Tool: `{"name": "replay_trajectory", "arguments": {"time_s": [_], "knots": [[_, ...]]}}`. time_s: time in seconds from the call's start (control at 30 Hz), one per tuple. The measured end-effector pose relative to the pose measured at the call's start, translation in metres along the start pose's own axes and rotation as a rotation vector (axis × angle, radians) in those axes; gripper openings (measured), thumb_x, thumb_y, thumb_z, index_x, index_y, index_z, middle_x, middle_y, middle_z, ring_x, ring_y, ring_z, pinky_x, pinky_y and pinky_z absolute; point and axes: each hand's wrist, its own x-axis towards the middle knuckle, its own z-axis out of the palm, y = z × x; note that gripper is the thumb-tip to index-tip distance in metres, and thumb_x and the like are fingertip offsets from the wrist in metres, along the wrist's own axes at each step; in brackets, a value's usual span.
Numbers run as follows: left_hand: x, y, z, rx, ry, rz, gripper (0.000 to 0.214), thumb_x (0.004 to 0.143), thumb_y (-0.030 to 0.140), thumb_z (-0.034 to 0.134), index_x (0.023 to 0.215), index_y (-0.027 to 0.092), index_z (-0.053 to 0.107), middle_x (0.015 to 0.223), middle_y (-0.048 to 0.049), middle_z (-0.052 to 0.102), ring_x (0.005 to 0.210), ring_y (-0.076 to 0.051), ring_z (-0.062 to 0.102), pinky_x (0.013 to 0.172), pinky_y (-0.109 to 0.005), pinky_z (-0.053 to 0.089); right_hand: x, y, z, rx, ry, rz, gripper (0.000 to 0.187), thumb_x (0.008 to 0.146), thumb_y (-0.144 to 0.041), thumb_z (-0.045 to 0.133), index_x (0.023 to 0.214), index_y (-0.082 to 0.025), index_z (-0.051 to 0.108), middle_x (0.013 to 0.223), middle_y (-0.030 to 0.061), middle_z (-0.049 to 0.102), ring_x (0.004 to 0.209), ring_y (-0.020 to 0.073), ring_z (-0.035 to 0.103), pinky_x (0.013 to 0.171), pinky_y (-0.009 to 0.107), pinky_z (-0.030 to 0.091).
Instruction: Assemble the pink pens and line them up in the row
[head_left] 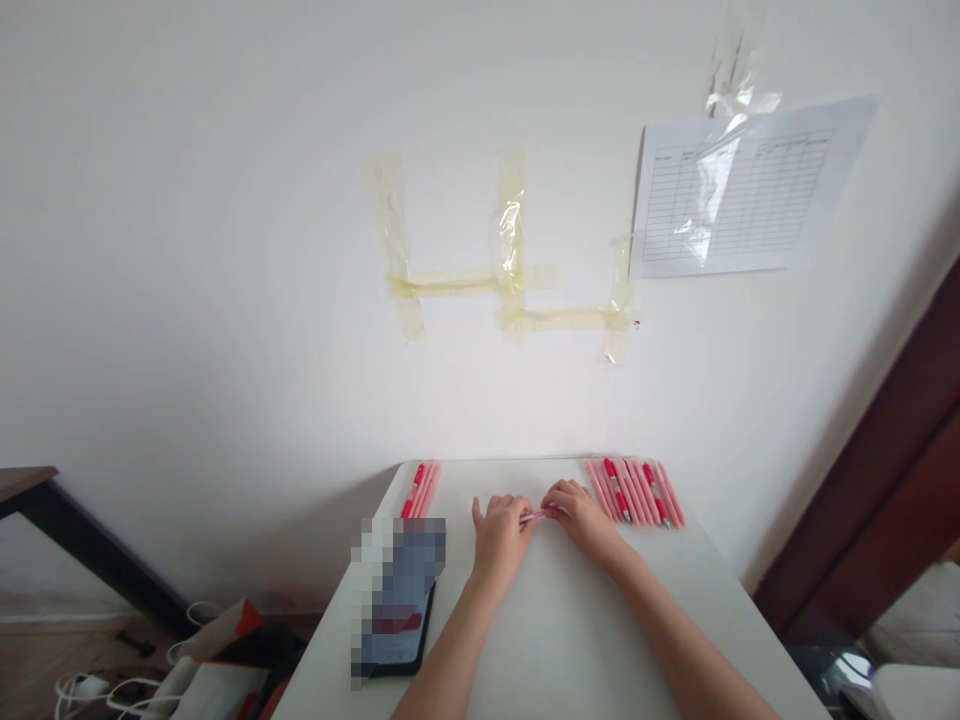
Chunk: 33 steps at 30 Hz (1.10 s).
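Between my two hands, above the middle of the white table, is a thin pink and whitish pen. My left hand is closed around its left part, with the little-finger side or thumb not fully distinct. My right hand pinches the other end with its fingertips. Most of the pen is hidden by fingers. Right of my right hand lies a row of several pink pens, two of them darker red with clear barrels. A smaller group of pink and red pens lies at the table's back left.
A phone, partly pixelated, lies on the left of the table. The white wall rises behind, with yellowed tape strips and a taped printed sheet. Cables and bags are on the floor at left.
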Motion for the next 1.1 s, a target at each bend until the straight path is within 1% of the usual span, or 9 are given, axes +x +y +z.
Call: {"name": "replay_trajectory", "arguments": {"time_s": [0.17,0.3,0.4,0.53,0.63,0.73,0.87,0.93,1.1], "knots": [[-0.001,-0.009,-0.006,-0.004,0.001,-0.048,0.010,0.089,0.025,0.063,0.096,0.027,0.069,0.101,-0.0010,0.073,0.107,-0.023,0.060,0.121,-0.061,0.018,0.000,0.004,-0.008,-0.027,0.048,0.057,0.021,0.100,-0.025,0.050,0.101,-0.024,0.071,0.104,0.0069,0.068,0.100,0.0244,0.061,0.091,0.040,0.049],[-0.001,-0.018,-0.010,-0.003,0.035,-0.067,0.011,0.090,0.026,0.062,0.098,0.028,0.070,0.101,-0.0018,0.073,0.107,-0.023,0.060,0.120,-0.060,0.020,-0.001,0.013,-0.011,-0.060,0.072,0.086,0.022,0.100,-0.027,0.049,0.102,-0.023,0.071,0.105,0.0083,0.069,0.101,0.0260,0.062,0.092,0.042,0.050],[0.000,-0.023,-0.009,-0.008,0.072,-0.067,0.011,0.089,0.024,0.063,0.096,0.027,0.070,0.101,-0.0018,0.072,0.108,-0.023,0.060,0.118,-0.056,0.026,-0.001,0.016,-0.013,-0.056,0.060,0.097,0.022,0.100,-0.027,0.049,0.103,-0.024,0.071,0.105,0.0088,0.070,0.103,0.0267,0.062,0.092,0.042,0.049],[0.002,-0.026,-0.007,-0.055,0.119,-0.042,0.012,0.088,0.022,0.063,0.096,0.025,0.071,0.101,-0.0034,0.072,0.107,-0.023,0.060,0.109,-0.046,0.037,-0.001,0.014,-0.013,-0.096,0.054,0.108,0.022,0.100,-0.029,0.051,0.103,-0.025,0.072,0.106,0.0074,0.072,0.105,0.0271,0.062,0.097,0.044,0.045],[0.001,-0.026,-0.007,-0.092,0.132,-0.018,0.015,0.087,0.020,0.063,0.099,0.025,0.071,0.101,-0.0035,0.072,0.106,-0.023,0.060,0.105,-0.043,0.039,-0.001,0.013,-0.013,-0.126,0.058,0.114,0.023,0.101,-0.031,0.051,0.102,-0.026,0.073,0.106,0.0069,0.073,0.107,0.0277,0.061,0.100,0.048,0.042],[0.000,-0.024,-0.008,-0.103,0.112,-0.017,0.016,0.087,0.020,0.063,0.098,0.027,0.072,0.101,-0.0025,0.073,0.108,-0.023,0.059,0.109,-0.045,0.035,-0.001,0.015,-0.011,-0.114,0.042,0.107,0.026,0.101,-0.034,0.049,0.105,-0.027,0.074,0.106,0.0068,0.073,0.107,0.0279,0.061,0.101,0.049,0.041],[-0.001,-0.022,-0.011,-0.077,0.089,-0.054,0.015,0.088,0.023,0.062,0.094,0.029,0.074,0.099,-0.0016,0.074,0.108,-0.024,0.058,0.114,-0.050,0.028,-0.001,0.016,-0.011,-0.119,0.013,0.100,0.029,0.101,-0.037,0.048,0.114,-0.030,0.074,0.104,0.0070,0.073,0.108,0.0292,0.060,0.105,0.053,0.038],[-0.001,-0.022,-0.012,-0.070,0.085,-0.065,0.015,0.088,0.023,0.063,0.093,0.030,0.075,0.098,-0.0010,0.075,0.108,-0.024,0.058,0.115,-0.051,0.027,-0.001,0.015,-0.011,-0.127,0.003,0.105,0.029,0.101,-0.037,0.049,0.112,-0.031,0.075,0.102,0.0066,0.072,0.108,0.0297,0.060,0.108,0.057,0.035],[0.000,-0.023,-0.014,-0.072,0.068,-0.091,0.014,0.087,0.023,0.064,0.084,0.029,0.077,0.093,-0.0010,0.076,0.104,-0.024,0.060,0.114,-0.051,0.028,-0.001,0.013,-0.011,-0.125,0.013,0.107,0.028,0.101,-0.036,0.050,0.102,-0.031,0.077,0.097,0.0055,0.072,0.107,0.0292,0.060,0.116,0.065,0.021]]}}
